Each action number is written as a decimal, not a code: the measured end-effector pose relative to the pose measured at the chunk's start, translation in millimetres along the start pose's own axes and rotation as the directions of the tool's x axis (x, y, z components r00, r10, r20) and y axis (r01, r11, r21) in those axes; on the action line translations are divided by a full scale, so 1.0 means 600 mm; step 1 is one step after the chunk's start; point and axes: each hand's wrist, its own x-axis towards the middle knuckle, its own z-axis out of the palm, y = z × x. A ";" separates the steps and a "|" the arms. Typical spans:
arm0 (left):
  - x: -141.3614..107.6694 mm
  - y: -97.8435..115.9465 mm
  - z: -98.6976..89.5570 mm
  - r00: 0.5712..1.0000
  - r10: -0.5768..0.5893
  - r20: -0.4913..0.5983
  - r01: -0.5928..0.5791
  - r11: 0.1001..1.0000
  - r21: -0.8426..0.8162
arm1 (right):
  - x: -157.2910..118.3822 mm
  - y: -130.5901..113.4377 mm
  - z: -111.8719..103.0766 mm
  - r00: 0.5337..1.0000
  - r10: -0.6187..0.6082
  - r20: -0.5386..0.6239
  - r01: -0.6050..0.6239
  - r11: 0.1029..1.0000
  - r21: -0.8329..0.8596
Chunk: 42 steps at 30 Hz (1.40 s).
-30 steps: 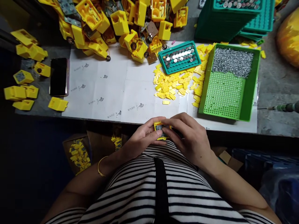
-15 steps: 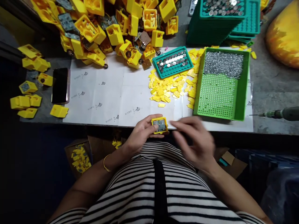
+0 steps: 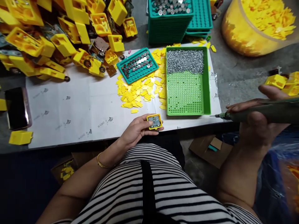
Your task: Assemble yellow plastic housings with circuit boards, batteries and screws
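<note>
My left hand [image 3: 134,130] is closed on a small yellow plastic housing [image 3: 154,121], at the table's front edge. The housing's open side faces up and shows a grey insert, with my thumb resting on it. Over at the right, my right hand [image 3: 259,130] wraps round a dark electric screwdriver [image 3: 285,111]. Its thin bit points left, close to the front right corner of the green perforated tray [image 3: 207,87]. Silvery screws [image 3: 184,60] lie heaped in the back part of that tray.
Small yellow plates [image 3: 135,91] lie loose beside a teal tray [image 3: 130,77] of button cells. Many yellow housings [image 3: 63,45] are piled at the back left. A phone [image 3: 17,107] lies at left. Stacked teal trays [image 3: 168,31] and a tub [image 3: 247,40] of yellow pieces stand behind.
My right hand has moved from beside the housing out to the right and taken hold of the electric screwdriver. My left hand still holds the housing. The view has swung to the right.
</note>
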 end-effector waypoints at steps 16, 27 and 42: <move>0.025 -0.033 0.073 0.958 -0.276 0.082 0.255 0.944 0.208 | 0.021 -0.082 0.126 0.965 -0.113 -0.236 0.099 0.993 -0.068; 0.027 -0.029 0.073 0.950 -0.308 0.055 0.296 0.942 0.158 | 0.038 -0.032 0.162 0.985 -0.064 -0.159 0.032 0.980 -0.194; 0.030 -0.030 0.074 0.954 -0.298 0.026 0.293 0.948 0.124 | 0.034 0.005 0.158 0.997 0.007 -0.082 -0.020 0.988 -0.152</move>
